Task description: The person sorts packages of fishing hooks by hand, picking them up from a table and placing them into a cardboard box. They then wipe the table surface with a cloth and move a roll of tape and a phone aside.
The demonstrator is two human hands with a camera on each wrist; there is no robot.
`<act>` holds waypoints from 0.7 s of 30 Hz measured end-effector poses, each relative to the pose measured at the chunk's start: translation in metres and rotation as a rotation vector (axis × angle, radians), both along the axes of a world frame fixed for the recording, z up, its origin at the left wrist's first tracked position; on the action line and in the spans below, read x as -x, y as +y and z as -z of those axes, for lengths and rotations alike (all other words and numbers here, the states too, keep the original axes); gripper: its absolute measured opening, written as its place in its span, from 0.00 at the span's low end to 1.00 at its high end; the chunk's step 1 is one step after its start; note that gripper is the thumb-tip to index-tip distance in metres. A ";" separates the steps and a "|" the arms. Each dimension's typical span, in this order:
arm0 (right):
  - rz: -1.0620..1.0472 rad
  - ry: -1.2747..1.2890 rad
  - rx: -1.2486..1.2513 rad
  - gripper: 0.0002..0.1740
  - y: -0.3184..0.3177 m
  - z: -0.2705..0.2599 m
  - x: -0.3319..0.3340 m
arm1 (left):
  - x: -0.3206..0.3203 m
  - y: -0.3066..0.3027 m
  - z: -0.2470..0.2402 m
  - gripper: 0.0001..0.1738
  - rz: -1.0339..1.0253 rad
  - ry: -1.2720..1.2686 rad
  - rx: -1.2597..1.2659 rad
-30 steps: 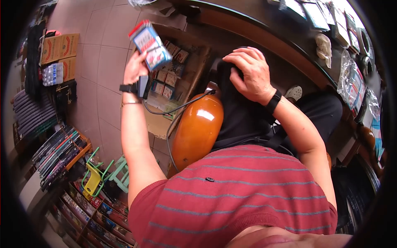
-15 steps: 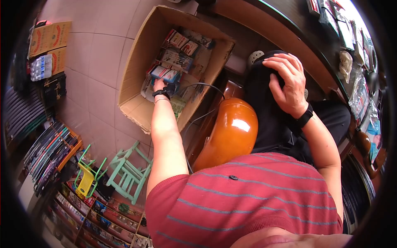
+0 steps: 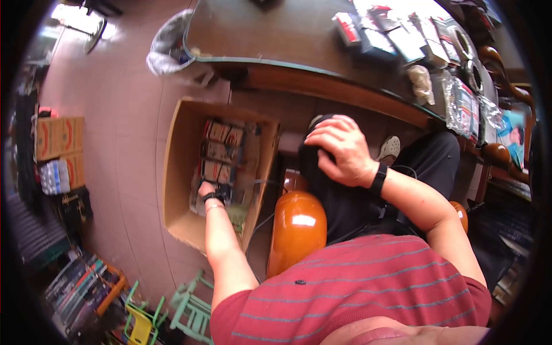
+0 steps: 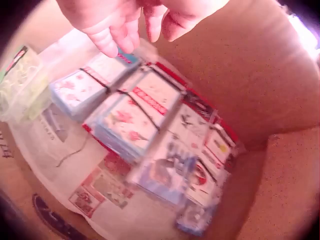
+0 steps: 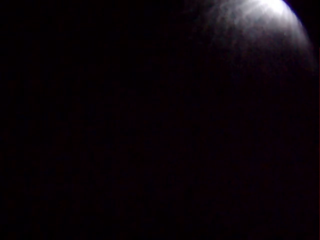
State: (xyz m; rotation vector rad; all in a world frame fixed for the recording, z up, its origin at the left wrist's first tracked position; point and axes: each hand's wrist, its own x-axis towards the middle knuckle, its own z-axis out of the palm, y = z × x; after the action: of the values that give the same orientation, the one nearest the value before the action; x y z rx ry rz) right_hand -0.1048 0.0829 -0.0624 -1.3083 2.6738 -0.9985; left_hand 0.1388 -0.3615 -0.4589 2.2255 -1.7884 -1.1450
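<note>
Right hand [image 3: 340,152] rests on the dark-trousered knee [image 3: 315,172], fingers loosely bent. I see nothing in them; my right wrist view is nearly black. Knee and glossy orange armrest [image 3: 299,227] stand between it and the carton [image 3: 179,167], so left hand [image 4: 142,20] is the nearer one: it's down inside. Its fingers hang slightly spread, pinching nothing that I can see; can't tell if a tip touches the closest banded pack [image 4: 80,90].

Key relation: that pack lies on the carton bottom, right of the fingers, long axis roughly left-right, left end toward them. Second banded pack [image 4: 140,110] sits just farther on, about parallel, then more flat packages [image 4: 167,170].

Edges: carton's left wall is close to the hand, so I judge it tight there. More room to the right, over the pale liner sheet [image 4: 107,217], and straight up. Table [image 3: 264,34] starts beyond the far rim.
</note>
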 end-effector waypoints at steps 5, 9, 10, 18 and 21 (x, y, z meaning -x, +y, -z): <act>0.019 0.003 0.047 0.15 0.007 0.002 -0.004 | 0.135 0.048 -0.155 0.19 0.358 0.652 0.195; 0.025 0.021 0.087 0.13 0.013 0.004 -0.002 | 0.243 0.112 -0.301 0.20 0.756 0.921 0.188; 0.013 0.021 0.119 0.13 0.014 0.004 -0.001 | 0.264 0.132 -0.329 0.20 0.881 0.928 0.238; -0.020 -0.138 0.311 0.15 0.036 0.007 0.007 | 0.360 0.266 -0.411 0.20 1.270 0.900 -0.358; 0.162 0.099 0.434 0.17 0.075 -0.031 0.050 | 0.366 0.298 -0.417 0.22 1.249 0.838 -0.417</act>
State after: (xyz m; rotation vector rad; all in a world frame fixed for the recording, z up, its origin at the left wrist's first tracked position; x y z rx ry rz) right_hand -0.1552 0.1577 -0.0311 -1.2323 2.7735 -1.6506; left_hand -0.2273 -0.0634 -0.0415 0.1759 -2.4821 -2.2380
